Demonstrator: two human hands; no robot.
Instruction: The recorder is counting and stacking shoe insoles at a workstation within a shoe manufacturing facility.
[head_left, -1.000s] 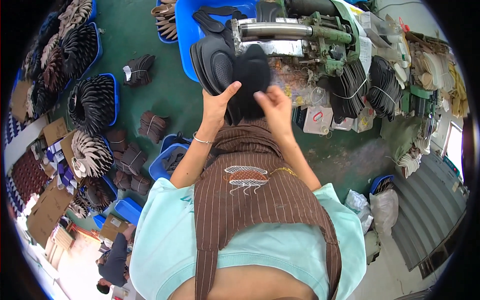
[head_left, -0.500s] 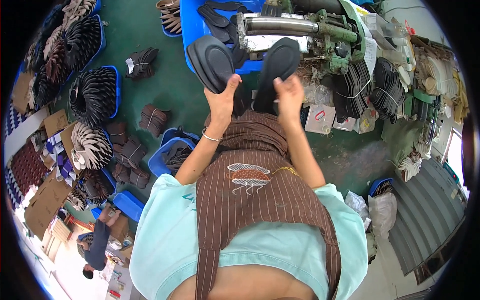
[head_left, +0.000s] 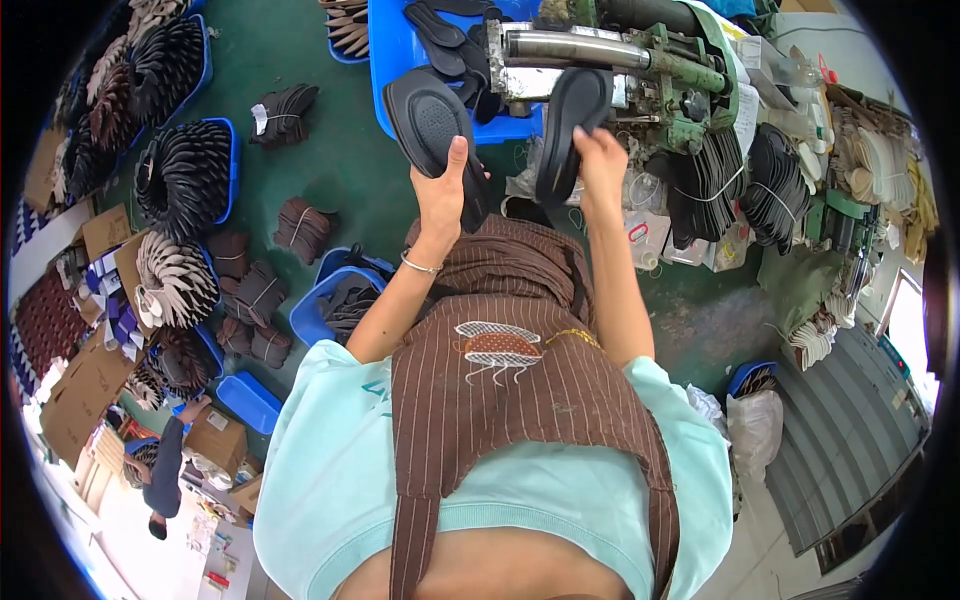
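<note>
Brown striped apron [head_left: 520, 400] fills the lower middle. Above it, green machine [head_left: 690, 75] with a bright metal roller [head_left: 575, 47]; its far end is cut off by the frame's top. Blue bin [head_left: 383, 40] sits left of the roller, also cropped, loose black insoles [head_left: 437, 45] inside. Tied bundle [head_left: 705, 190] of dark pieces below the machine's right end.

Work in hand: left insole stack [head_left: 425, 115], up in front of the bin, and the right insole [head_left: 566, 130], tilted, overlapping the roller in view. The two are apart.

Left hand [head_left: 440, 200] is closed round the stack's lower part, thumb on the top face. Right hand [head_left: 603, 165] has a narrow pinch on its insole's right edge.

Risks, my read: right grip is edge-only, so a snag or a loose thumb could twist the piece or drop it. Left stack could fan out or shed a layer if thumb pressure eases. If the right insole is close to the machine, it could catch there; depth is unclear from this angle.

Can't make out: layer count on the left, left fingers behind the stack, undersides of both.

Smallest: thin bracelet [head_left: 420, 265], left wrist.
</note>
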